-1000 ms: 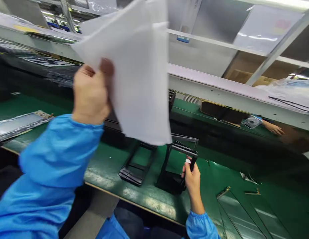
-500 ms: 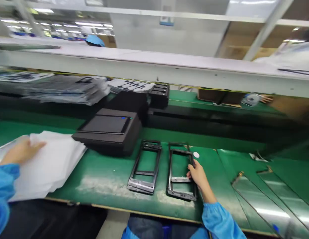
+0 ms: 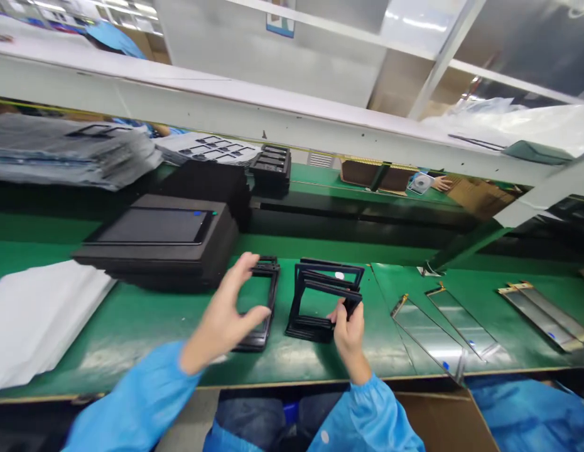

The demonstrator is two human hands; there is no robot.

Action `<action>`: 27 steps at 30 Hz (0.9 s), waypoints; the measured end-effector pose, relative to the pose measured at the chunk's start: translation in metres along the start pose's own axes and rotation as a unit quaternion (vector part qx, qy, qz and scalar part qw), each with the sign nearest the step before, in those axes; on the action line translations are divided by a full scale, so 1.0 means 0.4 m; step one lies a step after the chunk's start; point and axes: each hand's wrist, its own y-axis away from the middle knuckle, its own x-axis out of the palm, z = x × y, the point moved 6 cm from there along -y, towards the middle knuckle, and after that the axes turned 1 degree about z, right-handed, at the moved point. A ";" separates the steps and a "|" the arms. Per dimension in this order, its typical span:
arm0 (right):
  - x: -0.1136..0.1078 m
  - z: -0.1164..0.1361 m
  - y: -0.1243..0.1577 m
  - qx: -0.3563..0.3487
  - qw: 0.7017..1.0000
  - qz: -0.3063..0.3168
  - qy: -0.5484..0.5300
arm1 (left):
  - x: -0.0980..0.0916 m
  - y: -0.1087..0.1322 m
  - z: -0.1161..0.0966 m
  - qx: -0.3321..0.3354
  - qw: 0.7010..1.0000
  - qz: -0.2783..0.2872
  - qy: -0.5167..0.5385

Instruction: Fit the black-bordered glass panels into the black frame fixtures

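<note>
My right hand (image 3: 350, 331) is closed on the right side of several black rectangular frames (image 3: 299, 300), whose upper ends are raised and tilted off the green bench. Its fingertips are partly hidden behind the frames. My left hand (image 3: 226, 311), slightly blurred, is open with thumb and fingers apart. It hovers in front of another black frame stack (image 3: 272, 295) and hides that stack's left side; whether it touches them I cannot tell. A round white spot (image 3: 339, 275) shows through the raised frames.
White sheets (image 3: 42, 320) lie at the left, beside a dark stack of trays (image 3: 179, 251) topped by a screen panel (image 3: 153, 226). Glass panels (image 3: 436, 336) lie to the right. A white shelf (image 3: 273, 119) crosses above. Across the bench, another person's hand (image 3: 441, 183) shows.
My left hand has left the white sheets and moved right to the left frame stack. My right hand has tilted the right frames up from the bench. The view has shifted to the right.
</note>
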 end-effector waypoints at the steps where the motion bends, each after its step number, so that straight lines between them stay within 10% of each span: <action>1: 0.000 0.006 0.014 -0.010 1.000 0.001 -0.008 | 0.065 0.005 -0.007 0.006 0.999 0.036 0.041; 6: -0.005 0.045 0.045 -0.055 0.997 0.008 -0.044 | 0.305 0.008 0.016 -0.066 0.973 0.074 0.209; 12: 0.006 0.052 0.041 -0.043 0.997 -0.011 -0.058 | 0.354 0.043 0.030 -0.083 0.992 -0.022 0.090; 17: -0.037 0.049 0.089 -0.071 0.997 0.020 -0.009 | 0.387 -0.095 -0.022 -0.022 0.993 0.103 -0.045; 22: -0.253 -0.016 0.067 -0.093 0.984 0.043 0.145 | 0.522 -0.295 -0.035 0.122 0.912 0.371 -0.129; 27: -0.545 -0.141 -0.016 -0.020 0.938 -0.066 0.340 | 0.674 -0.263 0.004 0.240 0.818 0.490 -0.182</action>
